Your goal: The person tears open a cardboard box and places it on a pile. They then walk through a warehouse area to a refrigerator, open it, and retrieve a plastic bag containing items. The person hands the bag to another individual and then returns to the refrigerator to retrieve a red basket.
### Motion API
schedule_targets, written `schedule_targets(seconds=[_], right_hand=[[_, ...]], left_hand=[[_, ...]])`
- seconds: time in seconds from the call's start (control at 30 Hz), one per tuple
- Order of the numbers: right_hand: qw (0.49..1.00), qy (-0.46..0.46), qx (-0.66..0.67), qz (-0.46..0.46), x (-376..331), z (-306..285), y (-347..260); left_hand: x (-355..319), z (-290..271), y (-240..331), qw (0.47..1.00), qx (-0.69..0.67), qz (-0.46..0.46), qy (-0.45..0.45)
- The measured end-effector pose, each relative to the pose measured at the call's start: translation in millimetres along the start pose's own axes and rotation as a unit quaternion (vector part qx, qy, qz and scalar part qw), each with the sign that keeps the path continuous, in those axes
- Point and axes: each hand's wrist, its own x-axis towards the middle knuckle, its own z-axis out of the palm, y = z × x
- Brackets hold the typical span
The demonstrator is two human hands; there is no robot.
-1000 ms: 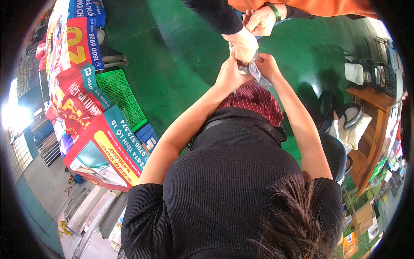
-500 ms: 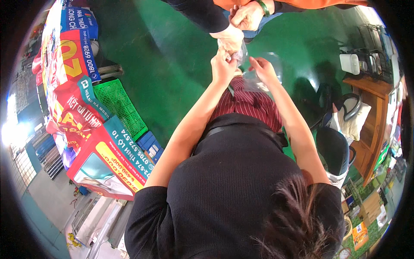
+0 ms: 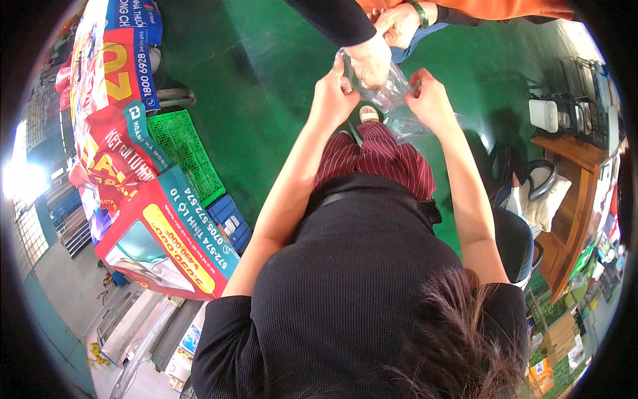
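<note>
A clear plastic bag (image 3: 393,92) is stretched between my two hands, far in front of my body. My left hand (image 3: 334,98) pinches the bag's left edge, thumb and finger pointing up. Its right edge is gripped by my right hand (image 3: 429,100), and loose film hangs below that hand. Another person's hand (image 3: 370,63), from a dark sleeve, reaches down between my hands at the bag's mouth; whether it is inside or behind the film, I cannot tell. That person's second hand (image 3: 399,25), with a green bangle, is just beyond.
Colourful printed sheets (image 3: 156,219) cover a stack at the left. Beside it lie a green plastic crate (image 3: 186,149) and a blue container (image 3: 229,223). To the right are a dark chair (image 3: 512,243) and a wooden cabinet (image 3: 565,233). Green floor (image 3: 246,106) spreads beneath.
My right hand has closed on the bag's edge, and the hands have moved apart, spreading the film. The other person's hand has shifted slightly right and down between them.
</note>
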Motion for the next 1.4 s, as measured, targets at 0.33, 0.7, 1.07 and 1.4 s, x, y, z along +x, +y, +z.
schedule_targets(seconds=[0.33, 0.7, 1.07, 1.4], right_hand=[[1.000, 0.023, 0.005, 0.002, 3.0, -9.2, -10.2], [0.989, -0.063, 0.116, 0.061, -10.5, -21.5, -16.1], [0.946, -0.054, 0.318, -0.013, -2.2, -20.7, -21.1], [0.871, 0.009, 0.484, 0.080, -24.8, -22.4, -20.4]], left_hand=[[1.4, -5.9, 14.0, 0.995, -0.085, 0.036, -0.047], [-0.4, -12.9, 19.8, 0.988, -0.103, 0.073, -0.086], [1.0, -33.4, 30.2, 0.981, -0.119, 0.125, -0.087], [5.6, -46.7, 70.6, 0.949, -0.268, 0.164, -0.033]])
